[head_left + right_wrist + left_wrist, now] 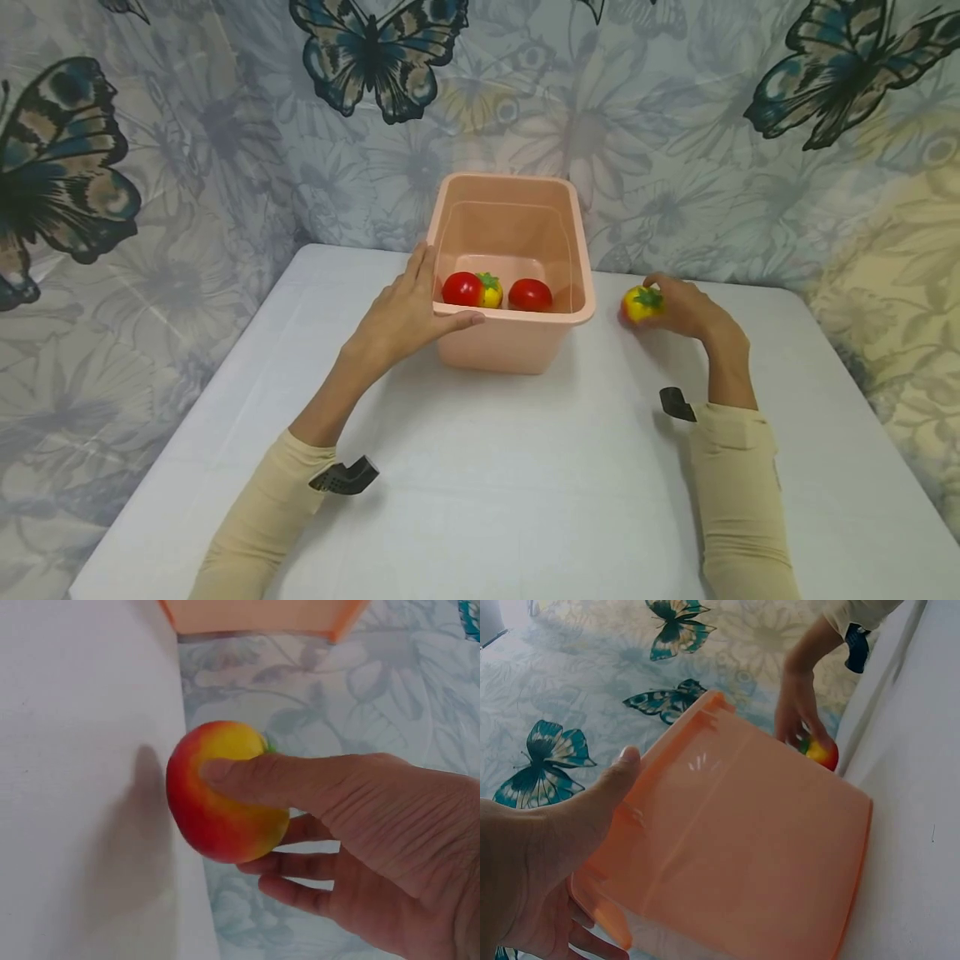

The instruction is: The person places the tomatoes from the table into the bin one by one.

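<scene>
My left hand (401,312) rests against the front left corner of a peach plastic bin (510,346). Its fingers lie nearly straight along the left side while the thumb stretches along the front rim. Two red tomatoes (531,295) and a yellow fruit (492,290) with a green leafy top sit inside the bin. To the right of it, my right hand (686,308) pinches a red-and-yellow fruit (225,817) with a green leafy cap. The thumb presses on its side, and the fingers reach round behind, partly hidden. The fruit is close over the white table.
The white-covered table (525,483) ends at the back against a wall covering (660,167) printed with butterflies and flowers. Dark wrist devices (347,477) sit at both sleeve cuffs. The bin stands near the table's back edge.
</scene>
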`<state>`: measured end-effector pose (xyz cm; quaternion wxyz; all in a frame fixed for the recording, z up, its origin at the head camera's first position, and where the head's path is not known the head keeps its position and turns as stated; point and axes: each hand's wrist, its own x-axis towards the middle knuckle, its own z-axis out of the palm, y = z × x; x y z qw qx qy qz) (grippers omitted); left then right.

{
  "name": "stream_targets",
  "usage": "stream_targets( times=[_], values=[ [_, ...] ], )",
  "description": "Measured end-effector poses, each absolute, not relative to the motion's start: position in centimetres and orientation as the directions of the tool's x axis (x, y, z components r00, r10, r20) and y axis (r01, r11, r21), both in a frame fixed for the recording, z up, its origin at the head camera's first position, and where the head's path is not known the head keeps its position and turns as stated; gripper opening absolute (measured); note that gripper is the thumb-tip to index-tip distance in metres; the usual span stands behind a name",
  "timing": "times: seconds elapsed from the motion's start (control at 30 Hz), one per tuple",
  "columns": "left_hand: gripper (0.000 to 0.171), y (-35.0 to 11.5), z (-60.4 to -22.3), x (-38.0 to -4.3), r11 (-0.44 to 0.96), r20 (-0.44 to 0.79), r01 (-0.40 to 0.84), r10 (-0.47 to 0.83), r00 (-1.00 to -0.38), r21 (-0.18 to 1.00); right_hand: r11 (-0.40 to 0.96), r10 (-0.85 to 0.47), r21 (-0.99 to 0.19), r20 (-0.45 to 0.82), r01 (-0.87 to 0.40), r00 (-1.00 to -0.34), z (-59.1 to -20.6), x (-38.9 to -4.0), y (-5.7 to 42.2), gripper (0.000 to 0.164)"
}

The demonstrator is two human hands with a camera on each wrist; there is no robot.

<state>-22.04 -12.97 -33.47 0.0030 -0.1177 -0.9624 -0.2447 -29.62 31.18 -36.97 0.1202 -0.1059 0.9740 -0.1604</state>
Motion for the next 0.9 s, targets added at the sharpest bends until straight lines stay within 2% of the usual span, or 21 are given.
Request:
stream_targets(
  times=[0.23, 0.47, 0.7, 0.9],
  values=[
    [0.129, -13.0, -33.5, -22.0, 0.856, 0.072, 0.235, 0.228, -0.971, 0.46, 0.904, -0.269, -0.362, -0.06, -0.23, -0.961, -35.6, -29.1, 30.6, 0.069],
    [0.129, -13.1, -33.6, -22.1, 0.857, 0.082, 0.243, 0.231, -0.969, 0.455, 0.87, -0.236, -0.424, 0.093, -0.253, -0.967, -33.9, -28.3, 29.5, 0.078],
    [0.129, -13.1, -33.5, -22.1, 0.851, 0.079, 0.239, 0.229, -0.97, 0.468, 0.82, -0.246, -0.48, 0.196, -0.312, -0.949, -32.0, -26.9, 28.1, 0.07],
    [0.129, -12.9, -33.4, -22.1, 0.85, 0.081, 0.238, 0.228, -0.97, 0.471, 0.798, -0.204, -0.503, 0.295, -0.333, -0.933, -30.6, -25.7, 26.1, 0.066]
  ],
)
